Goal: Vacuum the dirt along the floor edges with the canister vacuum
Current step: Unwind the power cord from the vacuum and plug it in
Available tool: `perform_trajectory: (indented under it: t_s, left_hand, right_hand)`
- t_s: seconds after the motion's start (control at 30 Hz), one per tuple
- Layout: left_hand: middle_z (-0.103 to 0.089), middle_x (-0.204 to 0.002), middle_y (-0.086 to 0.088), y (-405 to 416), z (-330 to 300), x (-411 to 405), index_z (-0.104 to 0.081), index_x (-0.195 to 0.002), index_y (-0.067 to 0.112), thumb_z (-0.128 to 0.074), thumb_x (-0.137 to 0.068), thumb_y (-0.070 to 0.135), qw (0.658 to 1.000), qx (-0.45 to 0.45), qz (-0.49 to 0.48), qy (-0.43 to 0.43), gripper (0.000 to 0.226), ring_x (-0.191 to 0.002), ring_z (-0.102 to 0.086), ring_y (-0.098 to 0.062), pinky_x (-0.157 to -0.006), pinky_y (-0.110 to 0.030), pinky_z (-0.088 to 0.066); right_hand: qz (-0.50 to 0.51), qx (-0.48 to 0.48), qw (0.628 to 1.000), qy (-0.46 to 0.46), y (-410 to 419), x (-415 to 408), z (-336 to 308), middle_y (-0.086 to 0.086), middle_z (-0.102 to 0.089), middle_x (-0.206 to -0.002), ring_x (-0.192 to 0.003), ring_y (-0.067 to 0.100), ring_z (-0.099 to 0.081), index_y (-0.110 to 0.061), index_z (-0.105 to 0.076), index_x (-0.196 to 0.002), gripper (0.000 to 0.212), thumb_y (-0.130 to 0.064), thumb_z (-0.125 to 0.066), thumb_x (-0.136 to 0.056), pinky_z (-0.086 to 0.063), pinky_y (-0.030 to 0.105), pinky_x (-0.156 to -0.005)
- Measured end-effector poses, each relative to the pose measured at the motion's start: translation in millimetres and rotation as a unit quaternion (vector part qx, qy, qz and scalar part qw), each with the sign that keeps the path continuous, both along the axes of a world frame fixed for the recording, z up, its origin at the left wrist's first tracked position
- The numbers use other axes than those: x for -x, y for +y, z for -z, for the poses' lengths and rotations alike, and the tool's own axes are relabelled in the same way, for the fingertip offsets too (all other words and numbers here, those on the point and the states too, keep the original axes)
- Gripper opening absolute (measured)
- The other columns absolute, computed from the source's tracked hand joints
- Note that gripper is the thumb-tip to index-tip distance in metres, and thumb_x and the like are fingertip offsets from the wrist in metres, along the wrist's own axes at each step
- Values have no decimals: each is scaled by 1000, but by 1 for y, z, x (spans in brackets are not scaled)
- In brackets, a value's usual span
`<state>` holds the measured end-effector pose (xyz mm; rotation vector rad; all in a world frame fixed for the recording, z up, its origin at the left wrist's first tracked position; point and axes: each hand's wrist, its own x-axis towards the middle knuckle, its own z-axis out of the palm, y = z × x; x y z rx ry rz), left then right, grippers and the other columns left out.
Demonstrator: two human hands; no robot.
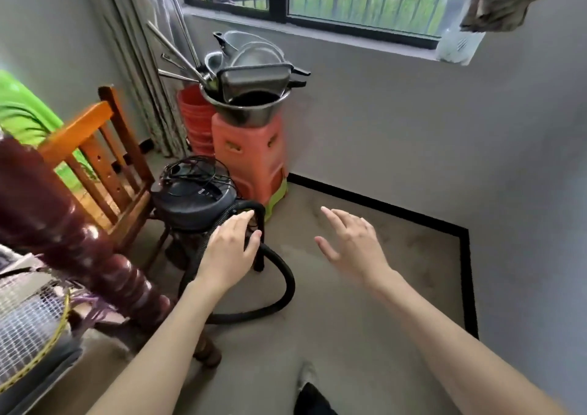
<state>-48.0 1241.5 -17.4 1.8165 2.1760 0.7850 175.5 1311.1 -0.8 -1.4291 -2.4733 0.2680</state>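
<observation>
Head view shows us one canister vacuum (193,202), one black ribbed hose (282,275) and two bare hands. We count one coil of power cord (197,168) lying loose on the vacuum's domed lid. The vacuum stands upright on the grey floor (365,287), in the corner between a wooden chair (104,160) and a stack of orange plastic stools (247,157).

Left hand (230,246): fingers curled over the hose where it arches out of the canister's front; thumb on the near side. We read this as a grip on the hose. Right hand (349,240): fingers spread and straight, palm down, above the floor, holding nothing.

Surroundings: a steel basin (247,109) filled with pans and long metal handles sits on the stools. A second stack of red buckets (193,119) stands behind, against the curtain (143,65). A dark turned bedpost (73,233) crosses the left foreground and blocks access to the vacuum from that side (the chair closes the rear).

Hose run: it rises from the canister, bends down under the left hand, then loops along the floor toward the bedpost. Its far end is hidden. Black skirting (381,205) marks the floor edges below the window wall.
</observation>
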Motion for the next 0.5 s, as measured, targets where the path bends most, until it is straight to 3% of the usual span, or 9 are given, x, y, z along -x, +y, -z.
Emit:
perform_trajectory:
  t_s: [0.13,0.37,0.5]
  left_hand:
    - [-45,-144,-6,62,1,9,-40,-142,10,-48,-98,27,999,18,-42,-16,48,-136,-37,-19,-114,-40,-28]
    - [-43,-145,-4,127,8,47,-39,-143,11,-46,-98,28,989,49,-135,-25,48,-137,-35,-17,-113,-34,-26]
    - [-42,-146,-4,154,21,83,-37,-143,11,-44,-99,29,982,74,-173,-28,49,-137,-35,-18,-113,-35,-26]
  right_hand:
    - [-41,3,999,10,79,12,3,11,-55,-137,-124,31,-53,-14,-47,-143,78,-58,-24,-82,-34,48,-108]
    - [-135,20,991,-15,181,70,11,11,-66,-121,-108,31,-65,-11,-58,-132,63,-49,-38,-86,-48,50,-93]
    - [-185,27,982,-37,225,119,19,8,-56,-135,-125,28,-53,-14,-47,-142,59,-44,-49,-91,-36,45,-104]
